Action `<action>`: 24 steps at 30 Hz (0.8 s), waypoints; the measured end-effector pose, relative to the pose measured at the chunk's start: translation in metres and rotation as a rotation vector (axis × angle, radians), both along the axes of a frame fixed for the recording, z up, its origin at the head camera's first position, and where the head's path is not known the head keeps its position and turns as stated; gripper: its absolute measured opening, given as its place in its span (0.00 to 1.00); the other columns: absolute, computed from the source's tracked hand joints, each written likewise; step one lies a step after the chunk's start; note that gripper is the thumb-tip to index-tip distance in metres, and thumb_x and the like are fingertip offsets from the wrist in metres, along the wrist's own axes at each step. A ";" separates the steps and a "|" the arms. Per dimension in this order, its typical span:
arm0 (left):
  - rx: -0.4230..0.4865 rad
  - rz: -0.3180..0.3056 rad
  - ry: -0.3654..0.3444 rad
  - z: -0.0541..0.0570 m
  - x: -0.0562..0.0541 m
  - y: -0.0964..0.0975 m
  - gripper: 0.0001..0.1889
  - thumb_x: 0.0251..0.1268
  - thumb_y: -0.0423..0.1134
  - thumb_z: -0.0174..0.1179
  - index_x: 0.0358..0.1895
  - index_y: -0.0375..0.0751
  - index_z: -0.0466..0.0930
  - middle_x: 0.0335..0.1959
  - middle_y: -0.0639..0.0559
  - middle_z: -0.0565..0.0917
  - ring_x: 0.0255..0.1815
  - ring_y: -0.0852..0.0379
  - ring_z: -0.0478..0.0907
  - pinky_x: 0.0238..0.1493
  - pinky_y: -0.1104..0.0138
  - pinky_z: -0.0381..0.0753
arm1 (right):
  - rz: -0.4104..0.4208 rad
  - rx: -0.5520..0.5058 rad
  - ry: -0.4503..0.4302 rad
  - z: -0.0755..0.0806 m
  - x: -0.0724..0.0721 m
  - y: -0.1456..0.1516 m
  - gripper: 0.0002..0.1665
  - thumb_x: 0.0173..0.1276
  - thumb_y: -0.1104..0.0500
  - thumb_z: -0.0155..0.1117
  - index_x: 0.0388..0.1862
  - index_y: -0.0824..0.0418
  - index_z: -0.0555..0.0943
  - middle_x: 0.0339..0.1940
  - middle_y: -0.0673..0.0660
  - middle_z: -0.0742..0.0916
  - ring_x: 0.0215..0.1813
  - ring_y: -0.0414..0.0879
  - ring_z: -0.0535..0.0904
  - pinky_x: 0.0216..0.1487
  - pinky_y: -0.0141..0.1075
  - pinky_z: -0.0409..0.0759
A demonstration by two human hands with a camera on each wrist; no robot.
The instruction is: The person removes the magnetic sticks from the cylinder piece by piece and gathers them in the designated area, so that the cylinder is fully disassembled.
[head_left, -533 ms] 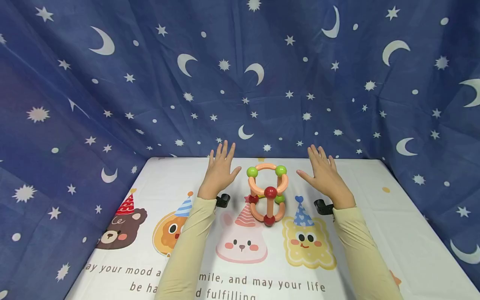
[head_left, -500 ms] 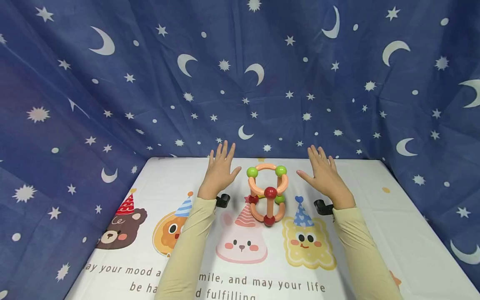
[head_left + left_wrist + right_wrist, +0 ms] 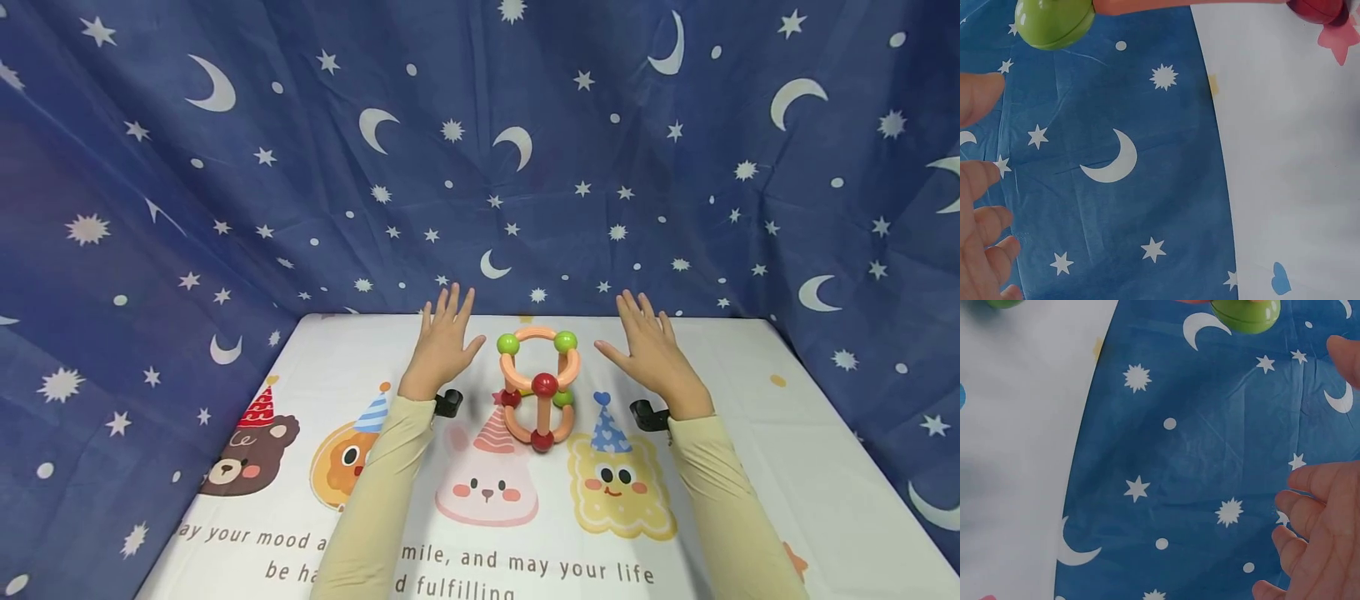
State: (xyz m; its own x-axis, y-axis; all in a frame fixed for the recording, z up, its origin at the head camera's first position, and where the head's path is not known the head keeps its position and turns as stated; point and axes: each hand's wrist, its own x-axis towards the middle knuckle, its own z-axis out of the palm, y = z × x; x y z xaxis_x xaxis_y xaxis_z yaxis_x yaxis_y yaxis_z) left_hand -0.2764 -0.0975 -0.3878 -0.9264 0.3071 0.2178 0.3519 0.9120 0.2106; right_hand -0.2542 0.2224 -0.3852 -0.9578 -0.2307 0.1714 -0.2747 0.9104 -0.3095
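A baby rattle toy (image 3: 543, 417) made of orange curved bars with green and red balls stands upright on the table, between both hands. My left hand (image 3: 441, 350) is to its left, fingers spread and straight, holding nothing. To its right, my right hand (image 3: 654, 354) is likewise spread, its thumb pointing toward the toy with a gap between. In the left wrist view, a green ball (image 3: 1054, 22) and an orange bar of the toy show at the top, apart from the fingers (image 3: 988, 225). The right wrist view shows another green ball (image 3: 1247, 314) above the open palm (image 3: 1335, 537).
A white tablecloth (image 3: 750, 467) with printed cartoon animals and lettering covers the table. Behind and at the sides hangs a blue curtain (image 3: 450, 208) with moons and stars. Small black camera mounts (image 3: 448, 403) sit at both wrists.
The head view has shifted very slightly, so the whole scene sits a little further right. Hands and toy keep their places relative to one another.
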 end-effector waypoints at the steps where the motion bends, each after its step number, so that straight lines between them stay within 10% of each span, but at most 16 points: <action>1: 0.002 -0.002 0.002 0.000 0.001 0.000 0.39 0.69 0.53 0.49 0.75 0.45 0.41 0.77 0.41 0.41 0.78 0.42 0.37 0.74 0.46 0.37 | 0.003 0.001 0.003 0.000 0.000 -0.001 0.53 0.66 0.36 0.52 0.75 0.66 0.44 0.77 0.66 0.50 0.78 0.61 0.37 0.71 0.62 0.35; 24: -0.104 -0.181 0.098 -0.006 0.026 0.011 0.38 0.65 0.48 0.56 0.74 0.45 0.49 0.76 0.42 0.48 0.77 0.44 0.44 0.74 0.49 0.44 | 0.193 0.048 0.115 -0.003 0.020 -0.018 0.49 0.65 0.44 0.59 0.75 0.65 0.49 0.76 0.64 0.56 0.77 0.61 0.46 0.72 0.61 0.40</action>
State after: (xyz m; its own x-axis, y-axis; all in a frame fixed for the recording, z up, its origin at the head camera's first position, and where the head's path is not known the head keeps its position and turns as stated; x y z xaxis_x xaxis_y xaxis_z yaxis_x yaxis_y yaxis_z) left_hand -0.2507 -0.0868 -0.3934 -0.8299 0.4920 0.2629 0.5261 0.8471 0.0755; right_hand -0.2340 0.2047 -0.3878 -0.8699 -0.4182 0.2617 -0.4762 0.8503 -0.2241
